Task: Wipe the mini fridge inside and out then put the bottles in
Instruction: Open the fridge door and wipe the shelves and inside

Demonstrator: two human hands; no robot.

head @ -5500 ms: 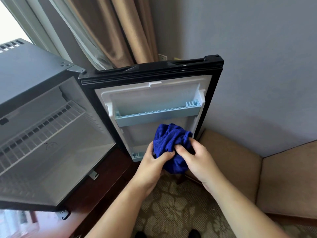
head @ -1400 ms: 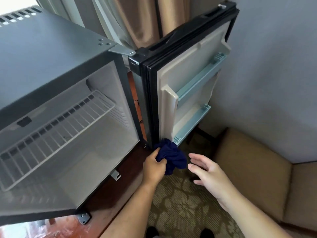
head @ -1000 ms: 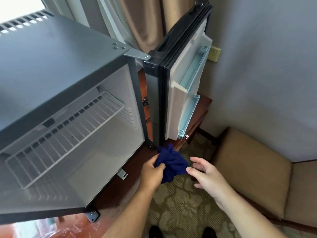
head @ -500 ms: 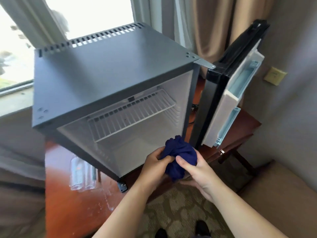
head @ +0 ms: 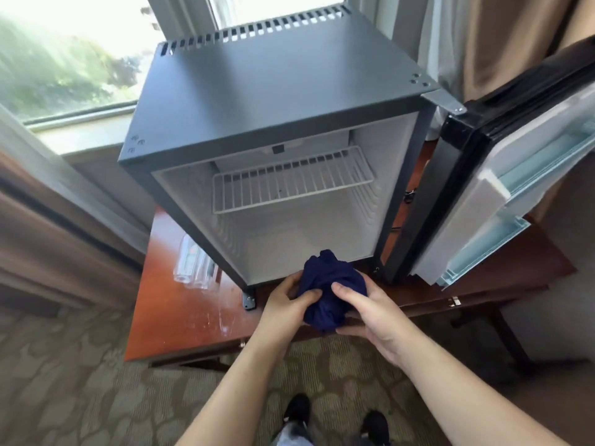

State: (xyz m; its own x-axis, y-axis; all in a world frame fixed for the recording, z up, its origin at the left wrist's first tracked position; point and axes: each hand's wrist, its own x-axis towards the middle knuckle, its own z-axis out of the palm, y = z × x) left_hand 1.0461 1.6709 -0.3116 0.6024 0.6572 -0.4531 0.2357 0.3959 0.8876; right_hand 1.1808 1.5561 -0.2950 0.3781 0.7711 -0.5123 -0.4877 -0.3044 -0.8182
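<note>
Left grip [head: 285, 300] and right grip [head: 373, 312] both clutch the bunched cloth [head: 331, 284], low at the open fridge [head: 273, 91] mouth. Bottles [head: 193, 265] lie left of the fridge on the worktop [head: 180, 320]. Wiping seems in hand. Next, one grip should press the cloth onto the fridge's inner walls.

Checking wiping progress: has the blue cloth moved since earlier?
Yes: blue cloth went leftward, from the door lining to the bottom edge of the fridge cabinet.
</note>
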